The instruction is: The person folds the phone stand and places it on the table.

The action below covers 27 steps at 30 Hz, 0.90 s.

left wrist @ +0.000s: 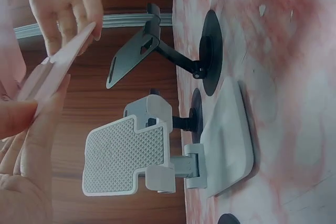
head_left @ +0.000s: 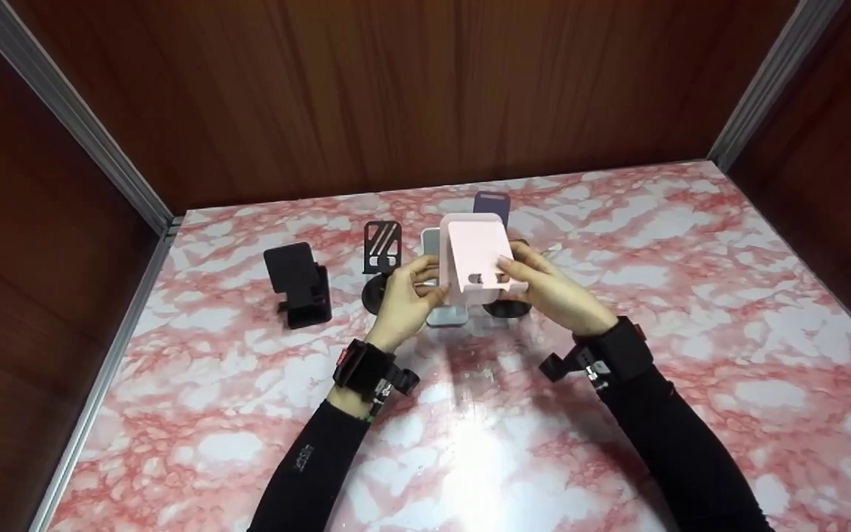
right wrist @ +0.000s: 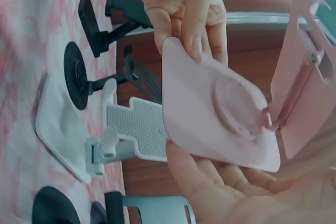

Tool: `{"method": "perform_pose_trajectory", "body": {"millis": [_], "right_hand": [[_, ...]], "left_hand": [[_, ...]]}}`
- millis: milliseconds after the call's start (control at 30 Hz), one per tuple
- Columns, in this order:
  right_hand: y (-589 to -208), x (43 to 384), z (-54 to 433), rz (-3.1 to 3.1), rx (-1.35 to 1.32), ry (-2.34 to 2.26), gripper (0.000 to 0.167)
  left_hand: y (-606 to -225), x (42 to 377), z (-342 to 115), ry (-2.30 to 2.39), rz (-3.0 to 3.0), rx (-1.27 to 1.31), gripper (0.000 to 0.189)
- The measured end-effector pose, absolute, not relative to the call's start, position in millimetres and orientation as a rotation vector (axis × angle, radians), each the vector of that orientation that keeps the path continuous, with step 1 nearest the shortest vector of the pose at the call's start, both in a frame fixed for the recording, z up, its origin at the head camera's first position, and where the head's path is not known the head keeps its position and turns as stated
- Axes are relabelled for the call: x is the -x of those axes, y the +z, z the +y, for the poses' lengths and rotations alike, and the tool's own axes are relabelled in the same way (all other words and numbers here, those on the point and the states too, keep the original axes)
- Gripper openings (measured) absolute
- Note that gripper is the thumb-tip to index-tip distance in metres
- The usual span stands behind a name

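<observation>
A pink phone stand (head_left: pixel 479 247) is raised above the table between both hands. My left hand (head_left: pixel 408 297) pinches one edge of its flat base, thumb on the face, as the right wrist view shows. On the opposite side my right hand (head_left: pixel 555 292) grips the stand, its thumb over the front. In the right wrist view the base (right wrist: pixel 191 98) bears a raised round disc, and the hinged holder panel (right wrist: pixel 310 98) stands at an angle to it. Behind the hands is a white phone stand (left wrist: pixel 126 156) with a textured pad, partly hidden in the head view.
A black stand (head_left: pixel 296 277) stands at the left. Beside the left hand is a black slotted stand (head_left: pixel 374 255) on a round base. A dark purple-grey stand (head_left: pixel 492 203) rises behind the pink one. Wooden walls (head_left: pixel 433 89) enclose the marbled table (head_left: pixel 211 414).
</observation>
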State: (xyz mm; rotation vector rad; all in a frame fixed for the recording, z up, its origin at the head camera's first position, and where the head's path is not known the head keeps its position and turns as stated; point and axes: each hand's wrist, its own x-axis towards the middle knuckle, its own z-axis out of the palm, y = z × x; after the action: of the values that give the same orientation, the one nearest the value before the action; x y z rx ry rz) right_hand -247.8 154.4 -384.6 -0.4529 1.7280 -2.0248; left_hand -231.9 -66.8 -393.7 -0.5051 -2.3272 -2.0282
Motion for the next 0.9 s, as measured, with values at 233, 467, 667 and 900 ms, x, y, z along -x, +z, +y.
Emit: {"method": "perform_pose_trajectory", "body": {"millis": [233, 467, 667, 900], "right_hand": [[-387.8, 245.4, 152.6, 1.637, 0.304, -2.095, 0.057], [-391.0, 244.6, 152.8, 1.696, 0.317, -2.056, 0.039], [-391.7, 243.7, 151.7, 1.744, 0.387, -2.01, 0.037], [-391.6, 243.4, 152.1, 1.762, 0.435, -1.98, 0.04]], "left_hand": [[-406.7, 238.8, -65.4, -2.156, -2.395, 0.439, 0.039], [-402.3, 234.2, -64.9, -2.355, -2.423, 0.361, 0.05], [-401.3, 234.9, -62.9, -2.315, -2.476, 0.394, 0.046], [-391.2, 229.5, -62.1, -2.339, -2.482, 0.38, 0.045]]}}
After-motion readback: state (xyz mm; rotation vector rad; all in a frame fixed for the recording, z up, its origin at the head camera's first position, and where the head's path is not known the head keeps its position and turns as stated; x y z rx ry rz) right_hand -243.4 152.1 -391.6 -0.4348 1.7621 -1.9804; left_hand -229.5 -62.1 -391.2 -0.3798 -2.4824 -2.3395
